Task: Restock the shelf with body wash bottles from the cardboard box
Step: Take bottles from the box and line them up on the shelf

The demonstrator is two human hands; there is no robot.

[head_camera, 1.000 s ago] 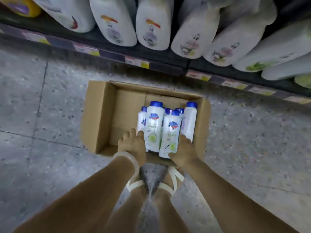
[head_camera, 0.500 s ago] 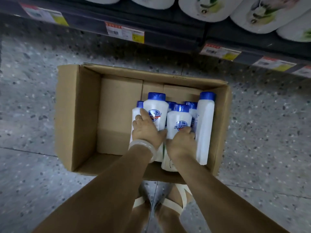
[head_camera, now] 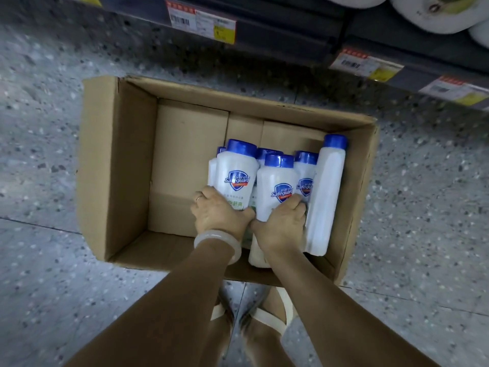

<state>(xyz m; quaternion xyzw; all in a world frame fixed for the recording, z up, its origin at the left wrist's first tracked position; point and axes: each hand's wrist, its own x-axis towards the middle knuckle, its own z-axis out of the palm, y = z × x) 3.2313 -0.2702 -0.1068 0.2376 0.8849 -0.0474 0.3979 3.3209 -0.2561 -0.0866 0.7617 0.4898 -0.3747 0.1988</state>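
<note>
Left hand (head_camera: 221, 214) wraps one bottle (head_camera: 236, 174), right hand (head_camera: 284, 223) another (head_camera: 277, 186), box (head_camera: 116, 165) 3 o'clock side; lift both straight up w/ firm grip.

Under me the speckled grey floor (head_camera: 53, 260) runs in big tiles with thin dark seams. My feet stand close together in pale strapped sandals (head_camera: 284, 313). A pale bangle (head_camera: 211, 235) sits on my left wrist and a ring (head_camera: 198, 199) on one finger. Along the dark rail ahead hang price tags (head_camera: 202, 21), white with red tops and yellow corners. At the top right corner lie big white packs (head_camera: 436, 11), partly cut off.
</note>
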